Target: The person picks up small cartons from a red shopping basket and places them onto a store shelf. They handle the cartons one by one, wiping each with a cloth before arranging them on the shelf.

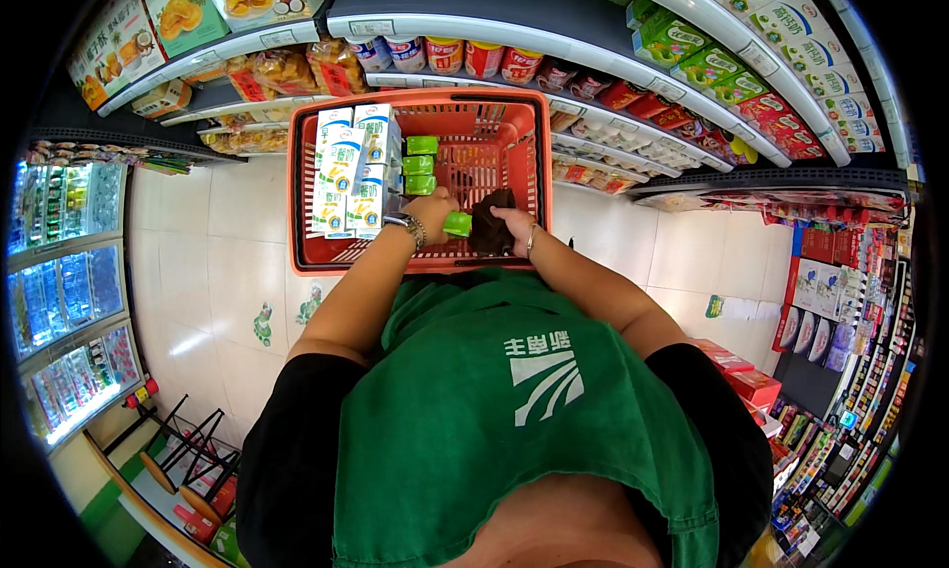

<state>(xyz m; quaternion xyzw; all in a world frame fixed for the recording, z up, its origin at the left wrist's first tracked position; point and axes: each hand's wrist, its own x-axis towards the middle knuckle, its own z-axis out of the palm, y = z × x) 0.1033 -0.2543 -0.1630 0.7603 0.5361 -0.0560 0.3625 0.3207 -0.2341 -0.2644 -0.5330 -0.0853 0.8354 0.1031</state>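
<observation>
An orange-red plastic shopping basket [296, 160] is in front of me. White breakfast milk cartons [341, 164] are stacked along its left side. Beside them stand three small green cartons [420, 165] in a row. My left hand [430, 216] grips another green carton [457, 225] low in the near half of the basket. A dark brown cloth [493, 227] is bunched in my right hand [519, 230], with its edge against that carton. The fingers of my right hand are partly hidden by the cloth.
Shelves [474, 34] with cans, packaged bread [337, 67] and drink cartons [675, 38] curve round the far side. Lit glass-door coolers [67, 271] stand at left. Black-legged stools [189, 449] are at lower left, red boxes [752, 386] at right.
</observation>
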